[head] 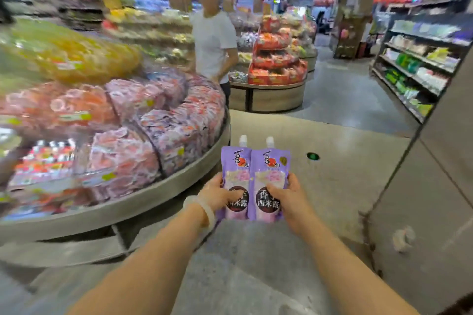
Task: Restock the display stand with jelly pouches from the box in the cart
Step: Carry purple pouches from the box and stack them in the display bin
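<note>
Fingers (236, 193) of the left hand (217, 193) curl round the bottom of one purple jelly pouch (235, 171), thumb on the front. On the other side, the right hand (286, 197) grips a second purple jelly pouch (270, 174) the same way. Both pouches stand up straight, white caps on top, edges touching, fronts facing the person. Held low like that, the tops stay free, so I think they can be slid into a row easily.

Both pouches are in the air over the grey floor (332, 174), just beside the round display stand (166, 186). It is piled with pink and purple packs, and yellow ones higher up. It is very blurry, so I cannot tell where a gap is.

Neither the cart nor the box shows here. Another person in a white shirt (212, 43) stands behind the stand. Shelves (414, 64) of goods run along the right.

I think the next job is turning left to the purple section.
</note>
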`<action>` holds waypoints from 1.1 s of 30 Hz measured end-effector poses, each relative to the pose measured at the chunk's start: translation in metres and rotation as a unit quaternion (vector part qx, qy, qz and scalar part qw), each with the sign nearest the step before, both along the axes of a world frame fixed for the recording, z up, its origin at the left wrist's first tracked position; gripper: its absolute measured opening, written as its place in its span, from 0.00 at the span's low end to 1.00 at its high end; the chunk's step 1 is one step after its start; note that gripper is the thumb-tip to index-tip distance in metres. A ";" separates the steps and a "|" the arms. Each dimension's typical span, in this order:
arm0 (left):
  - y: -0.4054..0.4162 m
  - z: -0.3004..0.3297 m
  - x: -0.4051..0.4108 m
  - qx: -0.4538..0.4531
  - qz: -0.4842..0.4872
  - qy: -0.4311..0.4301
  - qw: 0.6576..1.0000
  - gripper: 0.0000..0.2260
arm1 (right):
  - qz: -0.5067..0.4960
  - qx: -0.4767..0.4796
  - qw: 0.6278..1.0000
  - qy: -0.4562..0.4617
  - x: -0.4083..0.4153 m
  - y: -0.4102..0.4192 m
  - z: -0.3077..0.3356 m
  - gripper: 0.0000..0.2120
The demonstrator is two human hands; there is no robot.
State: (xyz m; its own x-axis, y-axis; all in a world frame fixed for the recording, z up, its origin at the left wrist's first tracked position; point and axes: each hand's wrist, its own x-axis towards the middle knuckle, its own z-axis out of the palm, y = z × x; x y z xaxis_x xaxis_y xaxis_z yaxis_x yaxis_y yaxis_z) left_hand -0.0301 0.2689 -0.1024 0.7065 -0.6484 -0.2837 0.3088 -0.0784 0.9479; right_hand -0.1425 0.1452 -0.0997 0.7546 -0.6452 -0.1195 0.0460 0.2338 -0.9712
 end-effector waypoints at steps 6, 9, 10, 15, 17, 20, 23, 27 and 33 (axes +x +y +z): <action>0.160 0.008 0.102 0.003 0.133 -0.030 0.991 0.22 | 0.114 -0.004 0.993 0.009 0.142 0.134 0.006 0.15; 0.232 0.008 0.137 -0.003 0.186 -0.027 0.982 0.20 | 0.164 -0.011 0.986 0.017 0.198 0.198 0.008 0.16; 0.255 0.007 0.147 -0.005 0.209 -0.023 0.978 0.20 | 0.187 -0.013 0.982 0.019 0.214 0.219 0.008 0.16; 0.353 0.003 0.196 -0.020 0.322 -0.022 0.946 0.18 | 0.282 -0.028 0.959 0.019 0.297 0.314 0.010 0.17; 0.390 0.003 0.218 -0.014 0.345 -0.024 0.938 0.17 | 0.316 -0.038 0.948 0.020 0.332 0.350 0.010 0.14; 0.442 0.008 0.259 -0.007 0.380 -0.025 0.925 0.15 | 0.358 -0.055 0.932 0.009 0.392 0.403 0.012 0.15; 0.488 0.019 0.303 -0.001 0.420 -0.028 0.907 0.15 | 0.391 -0.052 0.919 -0.002 0.453 0.453 0.017 0.15; 0.550 0.035 0.363 -0.026 0.464 -0.031 0.885 0.15 | 0.440 -0.021 0.898 -0.019 0.533 0.521 0.027 0.16; 0.640 0.022 0.431 -0.026 0.519 -0.005 0.854 0.17 | 0.467 -0.030 0.884 0.000 0.614 0.620 0.011 0.16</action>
